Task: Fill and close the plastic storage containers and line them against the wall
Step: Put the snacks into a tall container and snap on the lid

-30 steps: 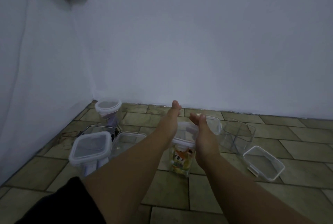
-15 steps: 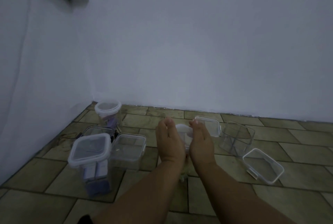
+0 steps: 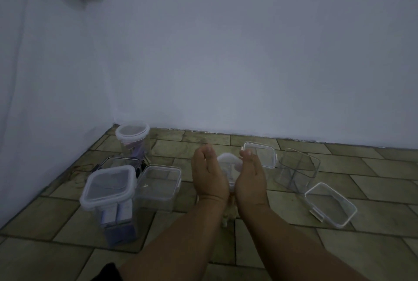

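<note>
Clear plastic shows between the two hands: the left hand [image 3: 209, 175] and the right hand [image 3: 250, 175] press in from either side on a white-lidded container [image 3: 228, 164], each grasping one flank, fingers curled over the lid's edges. Most of its body is hidden behind the palms and wrists; a bit of yellowish contents shows below them. It stands on the tiled floor [image 3: 294, 244], roughly mid-floor, short of the back wall [image 3: 248, 54]. Just left of the left hand sits a lidded low box [image 3: 159, 184], touching a taller lidded container [image 3: 109, 192] holding pale packets. Behind these, in the floor's far left corner, stands a round lidded jar [image 3: 133, 137]. Right of the right hand lie a loose lid [image 3: 260, 154], an open tub [image 3: 298, 172] tipped on its side, and another open container [image 3: 330, 205].
</note>
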